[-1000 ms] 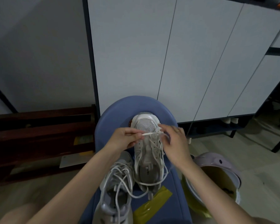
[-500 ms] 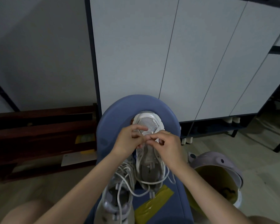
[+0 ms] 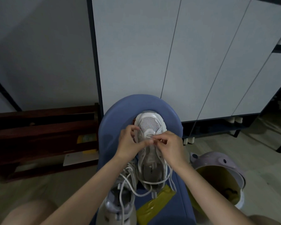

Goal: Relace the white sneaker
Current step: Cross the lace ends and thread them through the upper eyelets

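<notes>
Setting: domestic interior, likely an entryway or utility corner of a home. Evidence: tall white cabinet (image 3: 177, 51) with flat doors raised on short legs; dark wooden rack (image 3: 44, 135) against a plain grey wall; blue padded seat (image 3: 112, 120); lilac-rimmed bin (image 3: 230, 161) on a pale floor; two sneakers on the seat
</notes>
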